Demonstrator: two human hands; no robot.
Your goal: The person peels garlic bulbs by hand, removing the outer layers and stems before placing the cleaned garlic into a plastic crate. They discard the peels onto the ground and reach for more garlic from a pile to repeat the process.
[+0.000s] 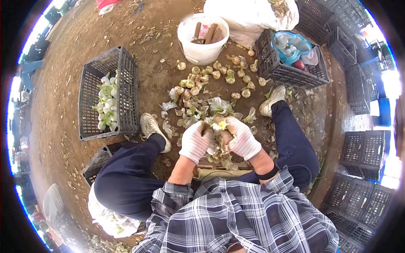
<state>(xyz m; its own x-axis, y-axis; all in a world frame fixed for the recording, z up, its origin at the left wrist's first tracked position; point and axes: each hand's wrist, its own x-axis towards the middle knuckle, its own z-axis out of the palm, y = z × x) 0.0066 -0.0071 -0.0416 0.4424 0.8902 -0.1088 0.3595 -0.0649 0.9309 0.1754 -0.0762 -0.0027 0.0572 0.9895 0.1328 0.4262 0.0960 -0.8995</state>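
My left hand (196,142) and my right hand (240,138) wear white work gloves and meet above the ground between my knees. Their fingers are closed round a small pale bulb (220,125) with a yellow-green part showing; fingers cover most of it. Torn leaves and peelings (219,106) lie beneath and in front of the hands. Beyond them, unpeeled bulbs with roots and brown skins (195,80) are scattered on the dirt. To the left, a black crate (128,90) holds white and green peeled bulbs (108,101).
A white bucket (202,52) with brown sticks stands ahead. At the front right, a black crate (291,78) holds blue plastic bags (290,47). White sacks (236,17) lie behind. Stacked crates (363,152) line the right. My shoes (155,130) flank the peelings.
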